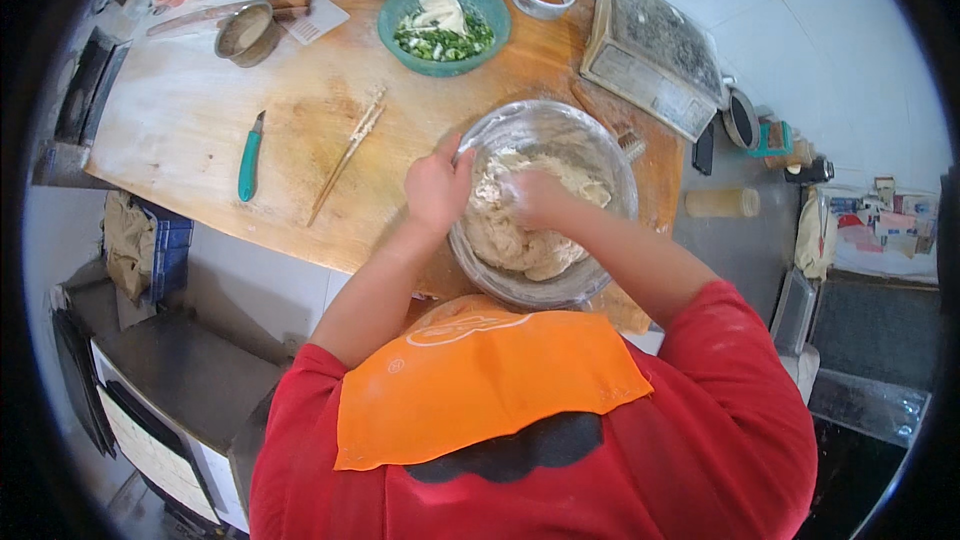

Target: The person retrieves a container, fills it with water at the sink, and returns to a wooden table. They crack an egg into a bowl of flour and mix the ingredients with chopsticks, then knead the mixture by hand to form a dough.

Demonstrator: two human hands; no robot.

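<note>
A large metal mixing bowl [624, 202] stands near the front edge of the wooden worktable, close against my body. Inside it lies a rough, pale mass of dough [517, 240], with shaggy, floury bits towards its far side. My left hand [441, 184] grips the bowl's left rim, thumb over the edge. Down in the bowl, my right hand [534, 197] presses into the dough; it is blurred and its fingers are mostly hidden, so their grasp is unclear.
On the worktable [187, 105] are floury chopsticks [349, 154], a green-handled knife [250, 163] and a small metal cup [246, 36]. Behind the mixing bowl sits a green bowl [444, 67] of chopped greens. A flour-dusted scale [652, 52] stands at the right, beside a brush [632, 144].
</note>
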